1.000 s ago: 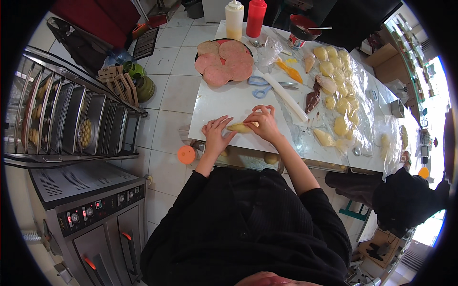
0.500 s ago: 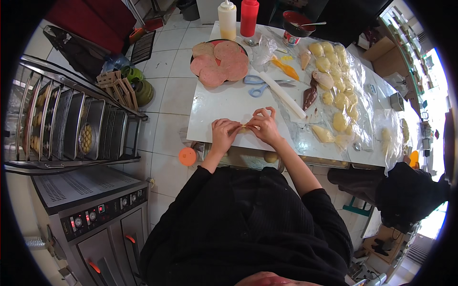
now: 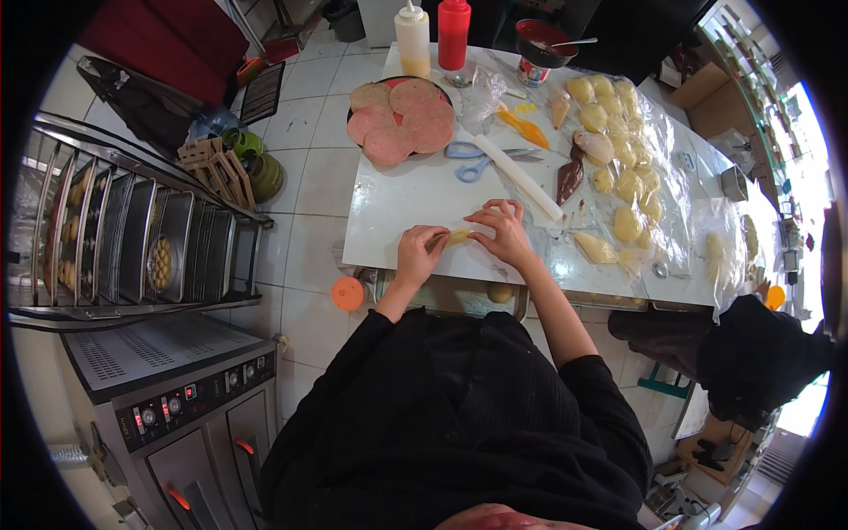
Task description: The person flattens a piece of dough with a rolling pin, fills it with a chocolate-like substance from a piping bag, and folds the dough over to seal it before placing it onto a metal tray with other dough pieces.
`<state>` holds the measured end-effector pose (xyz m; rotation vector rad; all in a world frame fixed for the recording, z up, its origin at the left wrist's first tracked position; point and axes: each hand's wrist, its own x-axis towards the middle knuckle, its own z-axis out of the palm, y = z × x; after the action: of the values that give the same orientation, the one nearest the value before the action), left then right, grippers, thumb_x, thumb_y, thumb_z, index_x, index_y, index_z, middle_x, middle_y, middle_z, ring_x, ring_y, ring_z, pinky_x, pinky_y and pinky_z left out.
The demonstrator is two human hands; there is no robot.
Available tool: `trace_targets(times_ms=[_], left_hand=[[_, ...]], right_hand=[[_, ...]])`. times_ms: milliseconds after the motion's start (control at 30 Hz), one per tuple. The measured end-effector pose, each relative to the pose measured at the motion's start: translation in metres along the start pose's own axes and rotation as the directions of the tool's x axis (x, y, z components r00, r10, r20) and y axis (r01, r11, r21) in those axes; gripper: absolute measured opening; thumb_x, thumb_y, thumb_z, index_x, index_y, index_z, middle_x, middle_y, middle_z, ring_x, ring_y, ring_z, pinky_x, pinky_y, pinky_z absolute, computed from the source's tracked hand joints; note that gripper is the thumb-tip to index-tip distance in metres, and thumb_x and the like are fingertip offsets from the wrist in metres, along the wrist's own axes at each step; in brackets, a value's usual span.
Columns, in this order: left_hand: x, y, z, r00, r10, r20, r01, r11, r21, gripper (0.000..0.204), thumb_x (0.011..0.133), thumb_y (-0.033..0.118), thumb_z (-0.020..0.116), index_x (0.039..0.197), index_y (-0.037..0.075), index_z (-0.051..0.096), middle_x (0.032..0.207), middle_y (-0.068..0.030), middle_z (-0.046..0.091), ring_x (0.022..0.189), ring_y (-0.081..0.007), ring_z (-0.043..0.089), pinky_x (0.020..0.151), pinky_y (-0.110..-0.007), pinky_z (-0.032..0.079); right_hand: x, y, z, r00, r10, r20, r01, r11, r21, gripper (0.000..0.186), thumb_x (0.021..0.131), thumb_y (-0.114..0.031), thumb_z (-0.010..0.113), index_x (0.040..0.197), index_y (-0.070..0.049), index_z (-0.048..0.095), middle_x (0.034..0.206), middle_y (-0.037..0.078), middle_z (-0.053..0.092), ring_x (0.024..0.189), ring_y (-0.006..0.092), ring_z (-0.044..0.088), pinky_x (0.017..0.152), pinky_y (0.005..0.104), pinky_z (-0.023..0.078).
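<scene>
Between both hands, near the table's front edge, is a small strip of pale yellow dough (image 3: 458, 237). My left hand (image 3: 419, 253) pinches its left end with fingers and thumb. The right end is pinched by my right hand (image 3: 502, 234), whose other fingers are bent above it. Just beyond lie blue-handled scissors (image 3: 473, 170) and a white rolling pin (image 3: 519, 179). To the right sit a brown-filled piping bag (image 3: 570, 181) and a pale cream one (image 3: 597, 248). Several dough balls (image 3: 630, 185) rest under clear plastic film.
A dark plate (image 3: 352, 113) at the back left bears round pink meat slices (image 3: 415, 124). Behind it stand a cream squeeze bottle (image 3: 412, 42) and a red one (image 3: 453, 35). A bowl with a spoon (image 3: 541, 37) is at the back. A tray rack (image 3: 146, 225) and an oven (image 3: 177, 389) stand left.
The dough strip shows more between my hands, which have moved slightly apart; my right hand has shifted a little to the right. The rest of the table looks the same.
</scene>
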<state>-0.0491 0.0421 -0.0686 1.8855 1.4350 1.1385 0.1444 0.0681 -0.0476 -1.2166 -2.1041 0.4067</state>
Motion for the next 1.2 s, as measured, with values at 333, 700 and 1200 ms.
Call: trace_targets(times_ms=[333, 700, 1200], left_hand=[[0.004, 0.007, 0.004, 0.998, 0.036, -0.041, -0.033, 0.997, 0.073, 0.008, 0.072, 0.007, 0.068, 0.079, 0.005, 0.067, 0.079, -0.0066, 0.066, 0.074, -0.0246, 0.061, 0.068, -0.032, 0.048], [0.001, 0.002, 0.003, 0.999, -0.004, -0.045, 0.004, 1.0, -0.004, 0.008, 0.073, 0.011, 0.068, 0.079, 0.007, 0.066, 0.081, -0.0051, 0.066, 0.077, -0.0233, 0.061, 0.07, -0.033, 0.045], [-0.005, 0.003, -0.001, 0.996, 0.053, -0.069, -0.037, 0.978, 0.208, 0.01, 0.071, 0.006, 0.068, 0.081, 0.004, 0.066, 0.079, -0.0063, 0.065, 0.08, -0.0248, 0.059, 0.072, -0.034, 0.047]], right_hand=[[-0.006, 0.008, -0.005, 0.999, 0.054, 0.002, -0.054, 0.999, 0.0, 0.011, 0.071, -0.022, 0.07, 0.081, -0.016, 0.071, 0.08, -0.005, 0.065, 0.099, 0.0163, 0.05, 0.095, 0.0459, 0.022], [-0.005, 0.01, -0.007, 0.999, 0.037, 0.012, -0.037, 0.999, -0.023, 0.012, 0.069, -0.023, 0.071, 0.079, -0.016, 0.071, 0.08, -0.005, 0.064, 0.097, 0.017, 0.049, 0.094, 0.0463, 0.023], [0.007, -0.013, 0.018, 0.991, -0.008, 0.134, 0.004, 0.999, 0.034, 0.008, 0.071, -0.023, 0.069, 0.076, -0.016, 0.07, 0.08, -0.006, 0.065, 0.099, 0.0176, 0.049, 0.095, 0.0476, 0.02]])
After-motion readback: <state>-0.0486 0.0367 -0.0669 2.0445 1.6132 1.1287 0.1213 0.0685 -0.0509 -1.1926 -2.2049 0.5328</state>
